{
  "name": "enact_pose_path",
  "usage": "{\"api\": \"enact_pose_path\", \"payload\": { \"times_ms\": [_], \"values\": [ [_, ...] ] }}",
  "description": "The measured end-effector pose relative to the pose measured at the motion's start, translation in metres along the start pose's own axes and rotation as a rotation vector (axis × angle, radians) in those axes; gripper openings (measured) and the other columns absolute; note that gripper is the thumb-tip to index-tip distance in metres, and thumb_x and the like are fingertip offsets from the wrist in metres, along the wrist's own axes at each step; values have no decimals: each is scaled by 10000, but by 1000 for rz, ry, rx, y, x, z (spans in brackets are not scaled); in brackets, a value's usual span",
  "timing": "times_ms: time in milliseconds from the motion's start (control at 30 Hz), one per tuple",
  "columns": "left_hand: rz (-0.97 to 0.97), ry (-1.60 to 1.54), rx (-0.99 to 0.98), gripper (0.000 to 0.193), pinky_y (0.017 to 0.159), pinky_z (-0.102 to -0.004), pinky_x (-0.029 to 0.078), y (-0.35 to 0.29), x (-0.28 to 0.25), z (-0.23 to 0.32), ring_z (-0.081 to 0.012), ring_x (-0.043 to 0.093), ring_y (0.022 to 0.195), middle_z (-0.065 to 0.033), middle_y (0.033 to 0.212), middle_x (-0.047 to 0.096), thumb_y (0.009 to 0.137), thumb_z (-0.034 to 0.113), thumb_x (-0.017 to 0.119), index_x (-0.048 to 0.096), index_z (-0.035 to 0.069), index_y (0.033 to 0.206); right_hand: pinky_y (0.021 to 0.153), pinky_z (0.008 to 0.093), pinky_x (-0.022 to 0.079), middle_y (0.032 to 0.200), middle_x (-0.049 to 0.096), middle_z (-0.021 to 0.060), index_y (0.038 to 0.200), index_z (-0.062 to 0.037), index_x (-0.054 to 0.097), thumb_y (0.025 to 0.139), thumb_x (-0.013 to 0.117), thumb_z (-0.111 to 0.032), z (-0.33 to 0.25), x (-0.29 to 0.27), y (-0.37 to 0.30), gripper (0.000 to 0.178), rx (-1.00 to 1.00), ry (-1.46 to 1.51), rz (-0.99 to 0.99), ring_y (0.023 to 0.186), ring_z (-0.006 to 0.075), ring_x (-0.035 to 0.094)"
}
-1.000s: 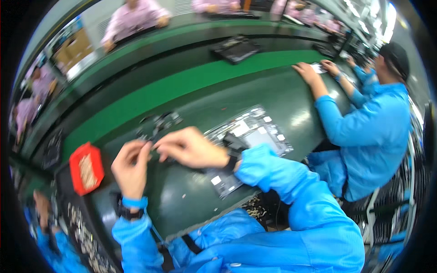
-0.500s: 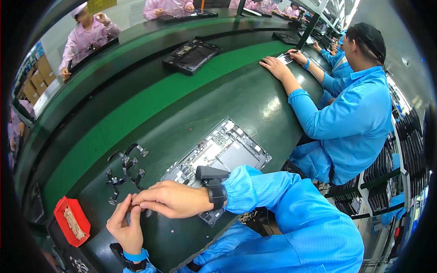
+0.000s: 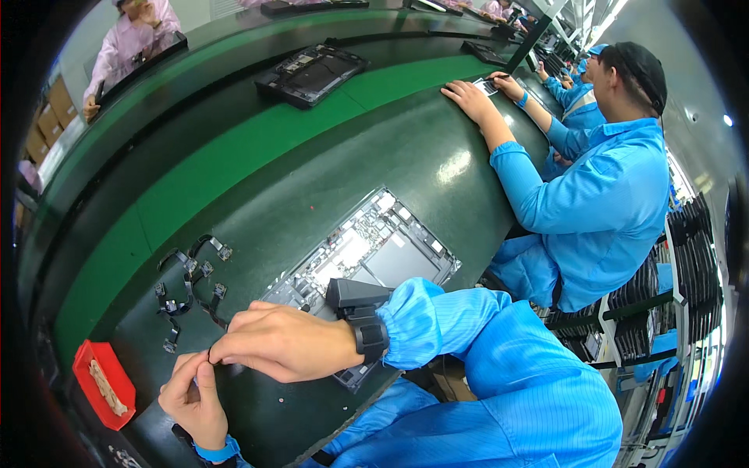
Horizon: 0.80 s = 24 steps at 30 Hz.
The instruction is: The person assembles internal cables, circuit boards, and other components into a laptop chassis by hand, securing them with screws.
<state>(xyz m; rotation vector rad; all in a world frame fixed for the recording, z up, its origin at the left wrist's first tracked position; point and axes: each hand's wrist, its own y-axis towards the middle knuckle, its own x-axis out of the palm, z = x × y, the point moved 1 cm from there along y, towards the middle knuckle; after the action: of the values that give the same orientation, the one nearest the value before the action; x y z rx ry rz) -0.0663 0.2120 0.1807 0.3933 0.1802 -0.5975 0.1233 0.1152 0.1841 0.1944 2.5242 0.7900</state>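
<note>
Two bare hands meet low on the left in the head view. The right hand has its thumb and fingertips pinched on a small dark piece, too tiny to make out. The left hand has its thumb and forefinger close together at that same piece; whether they grip it too, I cannot tell. A blue band circles the left wrist, and a bulky black wrist unit sits on the right.

Just beyond the fingers, several dark cables with little connectors lie loose on the dark green table. A laptop base with bare circuitry lies partly beneath the right forearm. Left of the hands stands a red tray holding pale bits. Farther off, another laptop shell overlaps the bright green strip. A co-worker in blue sits to the right.
</note>
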Motion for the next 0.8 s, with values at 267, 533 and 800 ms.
{"api": "enact_pose_path", "payload": {
  "times_ms": [267,533,800],
  "values": [
    [32,292,223,115,690,-314,502,1,4,11,-259,663,730,-145,817,709,826,-94,682,698,-73,938,793,391,428,895,654,82,1059,-86,666,983,607,-156,3,5,1,119,-3,-27,17,898,280,618],
    [32,546,386,156,672,-355,520,5,-7,27,-256,689,716,-97,783,710,730,-64,738,711,18,859,799,392,507,965,698,98,1087,-58,682,931,701,-108,-7,2,11,165,2,-4,16,916,294,668],
    [518,548,162,172,679,-239,547,25,-93,18,-136,732,737,-112,805,762,938,64,692,728,-86,1016,707,293,565,927,743,116,996,-13,718,887,735,-4,-17,-20,2,111,246,98,-12,787,209,731]
  ]
}}
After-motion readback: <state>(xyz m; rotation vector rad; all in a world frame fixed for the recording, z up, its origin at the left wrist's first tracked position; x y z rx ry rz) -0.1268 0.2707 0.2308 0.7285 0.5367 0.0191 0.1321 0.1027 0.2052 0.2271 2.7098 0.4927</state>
